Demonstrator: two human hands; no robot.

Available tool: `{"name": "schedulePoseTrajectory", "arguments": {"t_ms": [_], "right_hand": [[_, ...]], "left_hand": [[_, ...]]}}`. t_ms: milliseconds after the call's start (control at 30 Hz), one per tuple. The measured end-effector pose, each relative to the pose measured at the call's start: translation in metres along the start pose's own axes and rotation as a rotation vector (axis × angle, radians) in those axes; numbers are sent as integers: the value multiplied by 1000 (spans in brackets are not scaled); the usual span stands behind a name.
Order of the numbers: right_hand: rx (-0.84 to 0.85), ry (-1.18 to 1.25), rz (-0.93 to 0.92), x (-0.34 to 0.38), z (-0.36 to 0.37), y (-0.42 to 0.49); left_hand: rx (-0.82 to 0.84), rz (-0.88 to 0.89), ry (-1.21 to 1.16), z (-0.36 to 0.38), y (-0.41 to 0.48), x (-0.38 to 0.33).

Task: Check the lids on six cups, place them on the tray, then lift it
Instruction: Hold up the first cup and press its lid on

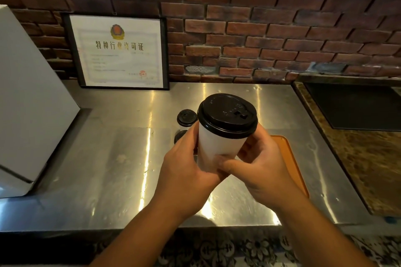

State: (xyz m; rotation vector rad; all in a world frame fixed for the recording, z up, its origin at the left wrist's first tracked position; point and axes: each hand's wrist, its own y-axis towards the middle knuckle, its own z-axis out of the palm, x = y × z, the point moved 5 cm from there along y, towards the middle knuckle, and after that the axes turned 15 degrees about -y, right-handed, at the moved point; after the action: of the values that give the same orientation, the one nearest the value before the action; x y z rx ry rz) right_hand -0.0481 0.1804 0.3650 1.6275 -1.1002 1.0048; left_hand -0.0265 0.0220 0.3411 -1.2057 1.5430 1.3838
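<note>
In the centre of the frame, the cup (219,147): I hold it up off the steel counter (108,169), close to upright, black lid (227,115) on top and its base hidden in my palms.
Left hand (184,171): wrapped round the cup's left side, fingers curled behind it.
Right hand (262,165): clamped on the lower right of the cup, thumb laid across the front.
Hands together: both close on the one cup, thumbs almost meeting low on its wall.
Lid: it looks seated level all round the rim, sip hole facing right; I judge the check on this one nearly done.
Tray (290,158): orange, flat on the counter to the right of centre, mostly hidden behind my right hand and wrist; only its far corner and right edge show.
Way to go: the tray lies right of the cup and below it, so my right hand is the nearer one to set it down, kept upright.
Other cups: two dark lids (187,117) sit left of the cup, just behind my left hand, the nearer one half hidden.
</note>
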Motion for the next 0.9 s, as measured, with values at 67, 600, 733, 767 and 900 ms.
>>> {"name": "schedulePoseTrajectory", "arguments": {"t_ms": [67, 600, 733, 767, 900], "right_hand": [[-36, -5, -2, -1, -2, 1], [-94, -26, 17, -17, -7, 4], [-71, -31, 29, -19, -5, 3], [-61, -31, 32, -19, -5, 3], [-75, -32, 53, -16, -7, 3]], "left_hand": [[7, 6, 2, 2, 0, 1], [31, 11, 42, 7, 7, 9], [38, 8, 45, 5, 8, 11], [37, 6, 50, 4, 8, 12], [55, 10, 26, 6, 8, 15]]}}
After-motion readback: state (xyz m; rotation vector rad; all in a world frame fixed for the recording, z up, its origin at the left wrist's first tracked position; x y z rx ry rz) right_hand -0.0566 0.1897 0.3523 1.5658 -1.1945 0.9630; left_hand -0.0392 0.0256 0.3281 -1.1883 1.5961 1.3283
